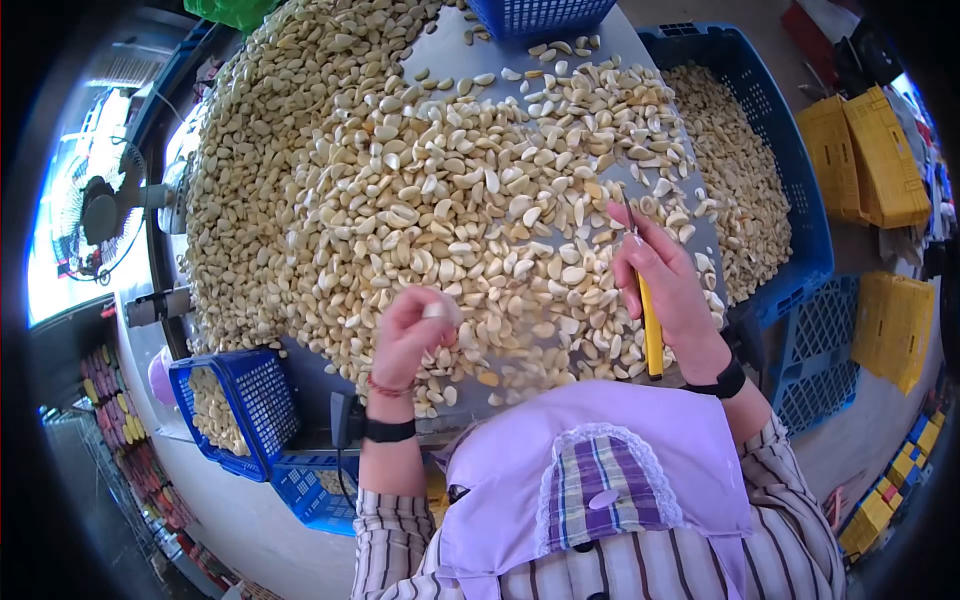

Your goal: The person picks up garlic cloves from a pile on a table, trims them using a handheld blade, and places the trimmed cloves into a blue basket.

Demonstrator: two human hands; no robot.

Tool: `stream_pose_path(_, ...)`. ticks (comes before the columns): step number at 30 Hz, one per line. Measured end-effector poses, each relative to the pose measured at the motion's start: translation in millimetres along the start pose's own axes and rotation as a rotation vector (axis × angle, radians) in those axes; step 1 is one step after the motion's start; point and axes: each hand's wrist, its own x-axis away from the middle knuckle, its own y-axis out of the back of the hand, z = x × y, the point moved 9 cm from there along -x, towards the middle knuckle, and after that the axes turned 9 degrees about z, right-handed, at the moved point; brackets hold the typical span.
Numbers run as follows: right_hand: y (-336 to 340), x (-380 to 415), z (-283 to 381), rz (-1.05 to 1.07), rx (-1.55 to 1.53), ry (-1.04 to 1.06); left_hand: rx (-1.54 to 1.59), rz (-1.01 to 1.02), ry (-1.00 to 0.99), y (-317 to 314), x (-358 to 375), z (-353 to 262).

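Pale garlic cloves [450,200] lie in a broad, deep heap over the metal table. My left hand [405,335] is closed just above the near part of the heap, with a garlic clove [436,311] held in its fingers. My right hand [668,285] grips a small knife [652,335] with a yellow handle. Its narrow blade sticks out past the fingers, away from me, over the cloves at the right side of the table. A few cloves close to the table's front edge look smeared by motion.
A large blue crate [800,200] full of cloves stands against the table's right side. Blue baskets sit at the front left [285,410] and far edge [540,18]. Yellow crates [880,160] stand at right; a fan [100,215] is at left.
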Motion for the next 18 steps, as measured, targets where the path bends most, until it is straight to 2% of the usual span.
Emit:
stream_pose_path(1, 1, -2, -2, 0.0, -0.011, -0.01, 0.488, 0.002, -0.222, 5, 5, -22)
stream_pose_path(2, 1, -4, -5, 0.003, -0.025, -0.023, 0.619, -0.022, -0.382, 7, 8, -43)
stream_pose_path(3, -1, -5, -7, 0.007, -0.03, -0.027, 0.616, -0.028, -0.378, 12, 7, -43)
stream_pose_path(5, -5, -7, -9, 0.008, -0.018, -0.051, -0.273, -0.297, -0.114, 38, 6, -37)
stream_pose_path(6, -8, -7, -10, 0.012, -0.017, -0.053, -0.798, -0.264, -0.067, 26, -3, -44)
stream_pose_path(7, -12, -8, -11, 0.03, -0.013, -0.055, -0.799, -0.268, -0.067, 23, -10, -40)
stream_pose_path(9, -18, -8, -11, 0.046, -0.011, -0.054, -1.324, -0.278, -0.186, 1, -19, -41)
stream_pose_path(11, -23, -6, -12, 0.073, 0.077, -0.092, -1.317, -0.281, -0.186, -2, -22, -41)
stream_pose_path(13, -25, -6, -17, 0.085, 0.048, -0.093, -1.176, -0.329, -0.162, 4, -21, -39)
stream_pose_path(17, -35, -7, -28, 0.142, 0.207, -0.105, -1.161, -0.302, -0.14, 4, -28, -33)
stream_pose_path(18, -38, -8, -28, 0.165, 0.277, -0.07, -0.788, -0.244, 0.027, 11, -32, -13)
